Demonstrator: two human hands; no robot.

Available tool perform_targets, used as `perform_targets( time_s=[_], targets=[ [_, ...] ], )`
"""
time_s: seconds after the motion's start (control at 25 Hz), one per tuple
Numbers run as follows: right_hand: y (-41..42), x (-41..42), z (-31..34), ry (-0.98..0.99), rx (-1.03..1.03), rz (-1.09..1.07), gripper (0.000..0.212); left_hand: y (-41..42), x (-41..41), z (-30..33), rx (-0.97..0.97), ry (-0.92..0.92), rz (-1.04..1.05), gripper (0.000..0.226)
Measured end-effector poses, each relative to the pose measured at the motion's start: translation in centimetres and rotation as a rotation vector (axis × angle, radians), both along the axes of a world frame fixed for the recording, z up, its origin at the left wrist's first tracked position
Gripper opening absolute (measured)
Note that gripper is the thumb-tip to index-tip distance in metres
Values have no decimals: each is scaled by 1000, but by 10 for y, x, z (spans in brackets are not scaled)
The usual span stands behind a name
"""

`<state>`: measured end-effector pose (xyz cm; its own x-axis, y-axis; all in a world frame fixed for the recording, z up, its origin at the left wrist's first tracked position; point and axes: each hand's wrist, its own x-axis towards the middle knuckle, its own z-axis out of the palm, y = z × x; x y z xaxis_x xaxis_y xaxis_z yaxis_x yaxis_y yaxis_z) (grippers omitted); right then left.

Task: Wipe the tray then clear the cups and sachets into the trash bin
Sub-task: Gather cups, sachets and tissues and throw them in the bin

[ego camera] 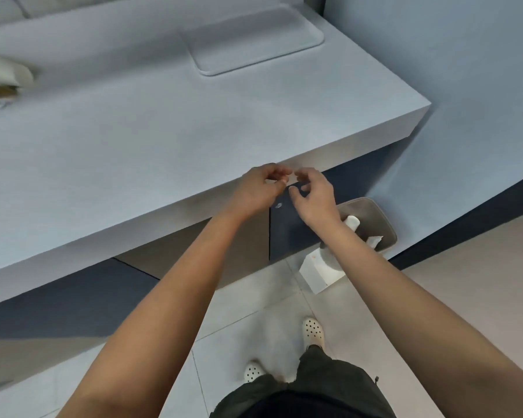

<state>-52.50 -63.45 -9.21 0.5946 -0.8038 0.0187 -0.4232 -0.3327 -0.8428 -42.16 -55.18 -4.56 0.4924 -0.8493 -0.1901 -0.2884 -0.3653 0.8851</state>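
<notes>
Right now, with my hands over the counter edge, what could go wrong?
1. The bin on the floor already looks full, with white rubbish standing at its rim, so more could spill out.
2. A white box lies beside the bin near your feet, a possible trip.

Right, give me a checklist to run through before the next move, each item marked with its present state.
1. Tray free of cups and sachets: ok, nothing shows on it.
2. Trash bin open and beside the counter: ok, white items lie inside.
3. Left hand free: cannot tell, fingers curled, blurred.
4. Right hand free: cannot tell, fingers curled, blurred.
5. White box binned: not ok, it sits on the floor beside the bin.
6. Crumpled items at the counter's left edge cleared: not ok.
</notes>
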Motion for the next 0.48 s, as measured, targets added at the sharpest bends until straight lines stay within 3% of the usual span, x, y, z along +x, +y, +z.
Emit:
perform_targets(
  time_s=[0.48],
  targets=[
    [109, 150, 63, -104, -51, 315, 32, 163, 113, 51, -163, -18, 465, 26]
  ],
)
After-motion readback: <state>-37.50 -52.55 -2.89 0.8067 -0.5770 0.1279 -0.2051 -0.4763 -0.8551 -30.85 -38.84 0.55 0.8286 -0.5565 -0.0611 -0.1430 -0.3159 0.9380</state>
